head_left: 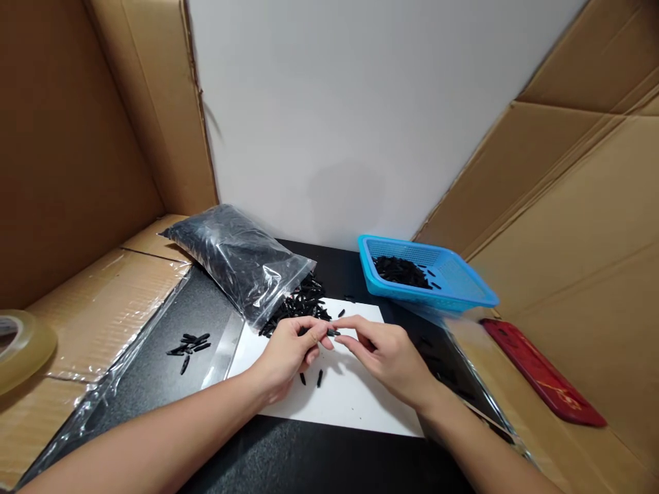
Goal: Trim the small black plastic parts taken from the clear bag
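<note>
My left hand (291,353) and my right hand (386,357) meet over a white sheet (355,405) on the black table. Together the fingertips pinch a small black plastic piece (332,333). Two more black pieces (312,378) lie on the sheet just under my left hand. A pile of the same black pieces (301,305) spills from the open end of a clear plastic bag (239,257) just beyond my hands.
A blue basket (463,285) with several black pieces stands at the back right. A few loose pieces (189,342) lie on the table at left. Cardboard walls flank both sides; a tape roll (20,346) sits far left, a red flat object (543,377) far right.
</note>
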### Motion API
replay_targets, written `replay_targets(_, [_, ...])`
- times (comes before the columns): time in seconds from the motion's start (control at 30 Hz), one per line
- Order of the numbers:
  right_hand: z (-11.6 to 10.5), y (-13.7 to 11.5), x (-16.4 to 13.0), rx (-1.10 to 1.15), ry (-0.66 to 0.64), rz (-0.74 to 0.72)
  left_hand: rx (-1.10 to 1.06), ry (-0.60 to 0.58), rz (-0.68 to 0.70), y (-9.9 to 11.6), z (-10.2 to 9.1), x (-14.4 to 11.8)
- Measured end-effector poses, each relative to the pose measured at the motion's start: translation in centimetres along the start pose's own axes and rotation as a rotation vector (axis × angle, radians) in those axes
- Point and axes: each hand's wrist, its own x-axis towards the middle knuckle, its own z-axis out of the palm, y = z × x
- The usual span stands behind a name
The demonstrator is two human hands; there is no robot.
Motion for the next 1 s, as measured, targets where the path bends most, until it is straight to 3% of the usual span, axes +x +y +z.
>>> replay_targets(0.1, [1.2,0.4,-0.6,0.046,0.127,-0.016,-0.012,0.001,-0.010,0.4,0.3,-0.2])
replay_targets(0.23, [1.2,0.8,-1.1,0.139,0.190,0.122,-0.128,0.015,-0.094,1.0,0.5,-0.3])
replay_targets(0.4, [0.7,0.7,-1.1,0.267,0.231,0.259,-0.232,-0.058,-0.186,1.5,0.6,-0.3])
replay_targets(0.87, [0.4,0.7,-1.5,0.302,0.233,0.277,-0.082,-0.170,-0.133,0.9,1.0,-0.2])
replay_targets(0.93, [0.4,0.6,-1.3,0.417,0.228,0.320,-0.053,-0.163,-0.129,0.8,0.9,-0.1])
replay_targets(1.0, [0.4,0.4,-1.1,0.707,0.195,0.414,-0.033,-0.138,-0.131,0.7,0.7,0.0])
